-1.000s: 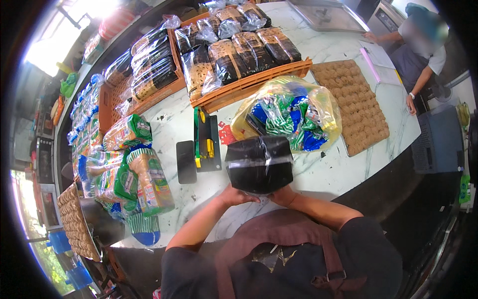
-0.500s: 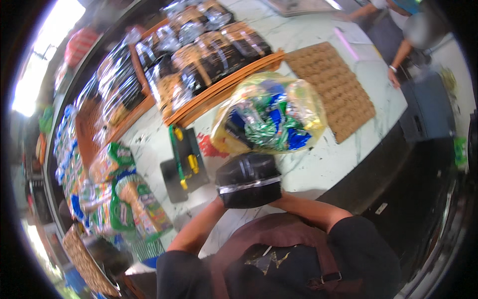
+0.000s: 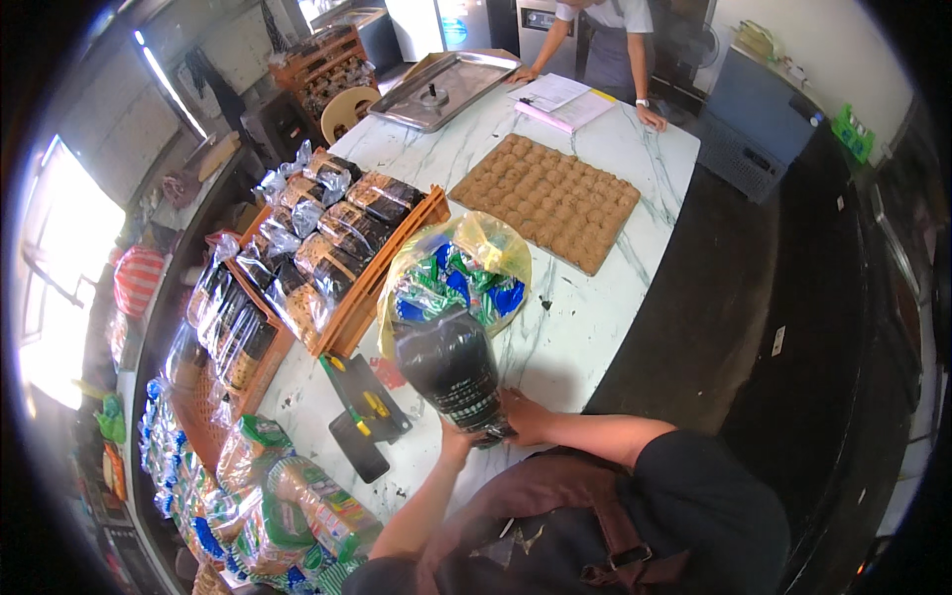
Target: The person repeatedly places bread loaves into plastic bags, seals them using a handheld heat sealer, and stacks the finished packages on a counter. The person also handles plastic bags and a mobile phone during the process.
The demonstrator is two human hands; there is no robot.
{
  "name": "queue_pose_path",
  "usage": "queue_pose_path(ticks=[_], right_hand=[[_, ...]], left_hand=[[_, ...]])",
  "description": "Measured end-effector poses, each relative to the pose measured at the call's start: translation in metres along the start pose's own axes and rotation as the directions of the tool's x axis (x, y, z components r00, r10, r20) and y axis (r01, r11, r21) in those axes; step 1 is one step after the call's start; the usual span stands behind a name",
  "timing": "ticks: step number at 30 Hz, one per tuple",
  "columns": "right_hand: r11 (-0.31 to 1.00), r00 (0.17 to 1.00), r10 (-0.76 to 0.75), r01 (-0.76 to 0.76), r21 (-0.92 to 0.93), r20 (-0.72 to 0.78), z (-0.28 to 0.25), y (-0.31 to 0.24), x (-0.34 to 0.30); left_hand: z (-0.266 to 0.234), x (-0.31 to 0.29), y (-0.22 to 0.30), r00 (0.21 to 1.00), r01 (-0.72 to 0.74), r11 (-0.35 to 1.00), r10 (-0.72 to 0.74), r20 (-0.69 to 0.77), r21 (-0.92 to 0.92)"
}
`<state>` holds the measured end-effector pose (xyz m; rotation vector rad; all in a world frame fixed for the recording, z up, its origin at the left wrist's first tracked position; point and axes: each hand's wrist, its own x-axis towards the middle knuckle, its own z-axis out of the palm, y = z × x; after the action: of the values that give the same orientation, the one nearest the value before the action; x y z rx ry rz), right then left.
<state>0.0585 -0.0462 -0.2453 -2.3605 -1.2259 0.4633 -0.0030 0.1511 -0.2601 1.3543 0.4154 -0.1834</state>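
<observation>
A loaf of bread in a black plastic bag [image 3: 448,362] is held between my two hands, its full end tilted away from me. My left hand [image 3: 458,438] closes round the gathered near end from the left. From the right, my right hand [image 3: 523,416] grips the same end; its fingers are partly hidden by the bag. Just beyond the loaf, partly covered by it, lies an open yellow plastic bag [image 3: 511,248] stuffed with green, blue and clear wrappers. On the left rests a dark flat scraper-like tool [image 3: 359,451] beside a green-and-yellow-handled tool [image 3: 375,404].
Orange crates [image 3: 372,283] of bagged loaves stand at left; more bread bags [image 3: 273,521] pile nearer. A slab of brown dough rounds [image 3: 545,198] lies on the marble table [image 3: 605,327]. Farther off are a metal tray [image 3: 436,94], an open book [image 3: 565,104] and a co-worker [image 3: 615,59] leaning on the table.
The loaf has turned from lying crosswise to pointing away from me, and both hands have moved together at its near end. My view has tilted up, taking in more of the room.
</observation>
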Motion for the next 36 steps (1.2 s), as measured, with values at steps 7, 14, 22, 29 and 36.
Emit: queue_pose_path(ticks=[7, 14, 22, 29, 36], right_hand=[[0.903, 0.973, 0.205, -0.146, 0.403, -0.106, -0.036, -0.059, -0.07], [0.867, 0.945, 0.255, -0.128, 0.482, -0.207, -0.139, -0.096, -0.048], [0.958, 0.762, -0.212, 0.037, -0.285, -0.612, -0.191, -0.119, 0.016], [0.819, 0.812, -0.572, 0.56, -0.12, -0.115, -0.186, -0.119, 0.015], [0.862, 0.87, -0.486, 0.464, 0.204, 0.077, -0.195, -0.089, 0.039]], left_hand=[[0.011, -0.102, 0.078, 0.889, 0.439, 0.875, -0.391, 0.238, -0.203], [0.004, -0.143, 0.154, 0.979, -0.044, 0.856, -0.066, 0.193, 0.515], [0.003, -0.086, 0.19, 0.89, -0.265, 0.764, 0.428, -0.155, 0.588], [0.013, -0.091, 0.207, 0.821, -0.38, 0.846, 0.495, -0.285, 0.375], [0.037, -0.139, 0.169, 0.555, -0.625, -0.003, 0.702, 0.447, 0.781]])
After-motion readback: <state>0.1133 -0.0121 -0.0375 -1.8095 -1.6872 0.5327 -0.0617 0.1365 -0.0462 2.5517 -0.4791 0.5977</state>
